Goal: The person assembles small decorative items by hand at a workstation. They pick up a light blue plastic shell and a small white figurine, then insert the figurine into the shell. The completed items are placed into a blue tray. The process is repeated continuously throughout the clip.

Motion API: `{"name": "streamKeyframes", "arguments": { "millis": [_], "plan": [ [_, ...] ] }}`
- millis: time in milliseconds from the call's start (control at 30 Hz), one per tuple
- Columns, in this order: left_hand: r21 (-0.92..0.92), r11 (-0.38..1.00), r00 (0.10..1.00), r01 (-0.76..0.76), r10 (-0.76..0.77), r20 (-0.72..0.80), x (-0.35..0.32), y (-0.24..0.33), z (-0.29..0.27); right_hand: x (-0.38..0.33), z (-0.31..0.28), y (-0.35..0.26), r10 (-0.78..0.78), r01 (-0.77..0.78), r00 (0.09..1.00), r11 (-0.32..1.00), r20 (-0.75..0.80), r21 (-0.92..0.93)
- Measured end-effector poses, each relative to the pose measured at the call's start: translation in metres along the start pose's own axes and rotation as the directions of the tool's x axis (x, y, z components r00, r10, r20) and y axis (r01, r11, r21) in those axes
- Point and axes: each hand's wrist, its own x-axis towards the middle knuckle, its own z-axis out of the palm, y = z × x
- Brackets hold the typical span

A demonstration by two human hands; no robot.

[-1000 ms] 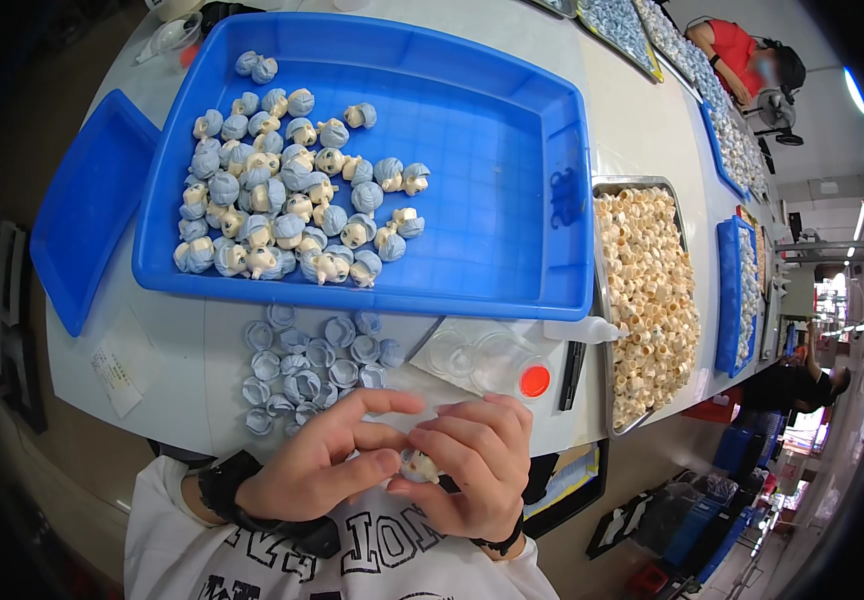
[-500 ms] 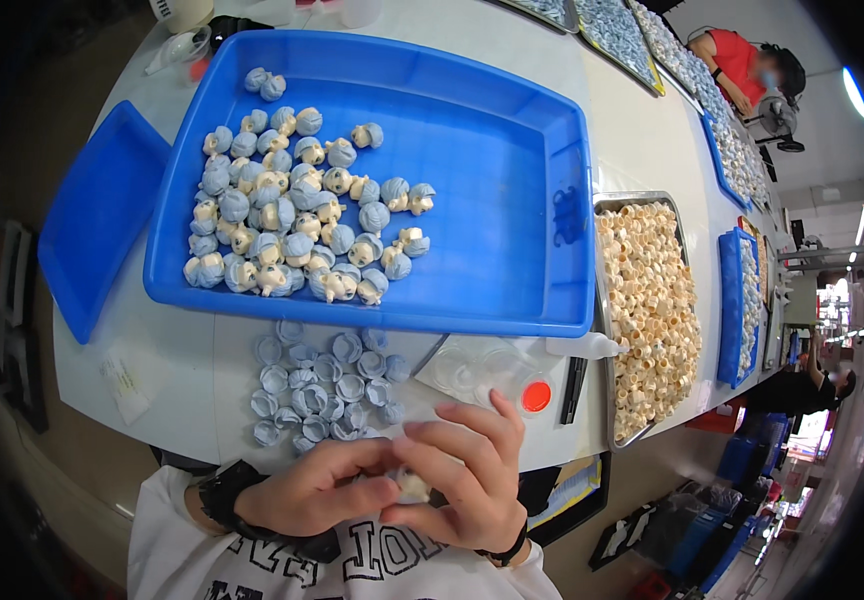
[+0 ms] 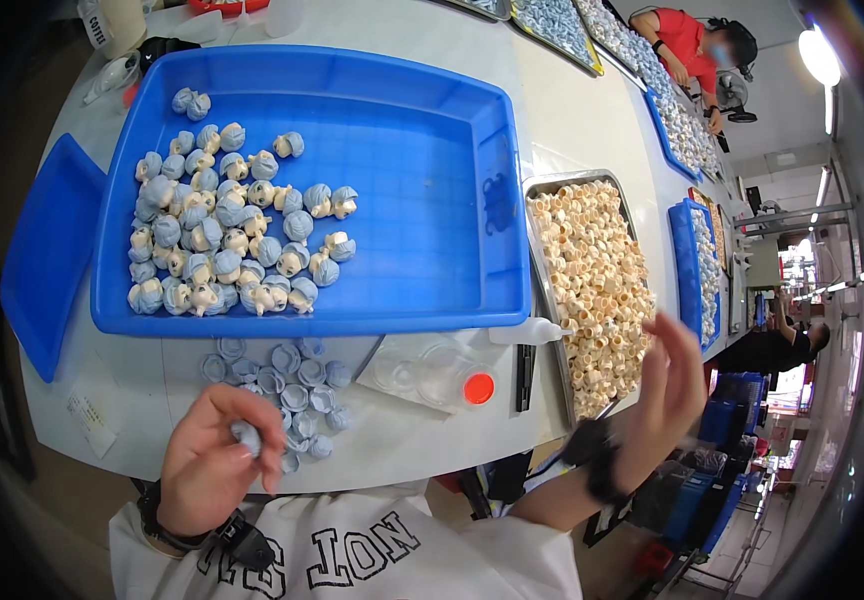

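My left hand [image 3: 214, 455] is closed, and a small pale-blue rounded piece [image 3: 246, 437] shows between its thumb and fingers; whether a doll head is inside it is hidden. Beside this hand, several loose blue hollow caps [image 3: 295, 398], shaped like doll hair, lie on the white table [image 3: 372, 455]. My right hand [image 3: 660, 385], slightly blurred, reaches out at the right edge of a metal tray [image 3: 544, 270] full of small cream hollow pieces [image 3: 592, 290]. Its fingers stretch upward with nothing visible in them.
A large blue bin [image 3: 422, 180] holds small doll heads with blue hair [image 3: 212, 235] on its left side. Between bin and me lie a clear plastic container [image 3: 422, 372], a red round lid [image 3: 479, 389], a white squeeze bottle [image 3: 529, 332] and a black pen-like tool [image 3: 525, 378]. A co-worker [image 3: 687, 50] sits far right.
My hands have parted from the small doll head they were both working on. The left moved left with a blue piece; the right swung right to the metal tray. The view shifted too.
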Motion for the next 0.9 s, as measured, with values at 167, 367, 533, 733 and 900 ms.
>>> {"name": "streamKeyframes", "arguments": {
  "millis": [167, 367, 533, 733, 900],
  "plan": [
    [-0.009, 0.978, 0.941, 0.209, -0.199, 0.274, -0.008, 0.004, -0.008, 0.072, 0.006, 0.089, 0.148, 0.087, 0.849, 0.907, 0.506, -0.412],
    [-0.018, 0.994, 0.981, 0.107, -0.103, 0.165, -0.007, -0.002, -0.004, 0.071, 0.033, 0.121, 0.199, 0.327, 0.744, 0.723, 0.637, -0.609],
    [-0.071, 0.989, 0.981, 0.127, -0.115, 0.158, -0.008, -0.003, -0.01, 0.074, 0.025, 0.118, 0.103, 0.265, 0.826, 0.797, 0.554, -0.542],
    [0.088, 0.983, 0.923, 0.161, -0.181, 0.341, -0.003, -0.004, -0.007, 0.044, -0.005, 0.036, 0.029, -0.02, 0.976, 0.999, 0.215, -0.045],
    [0.234, 0.967, 0.822, 0.099, -0.212, 0.529, 0.01, -0.007, 0.001, -0.039, 0.014, -0.06, -0.588, 0.274, 0.643, 0.775, 0.491, 0.569]
  ]
}}
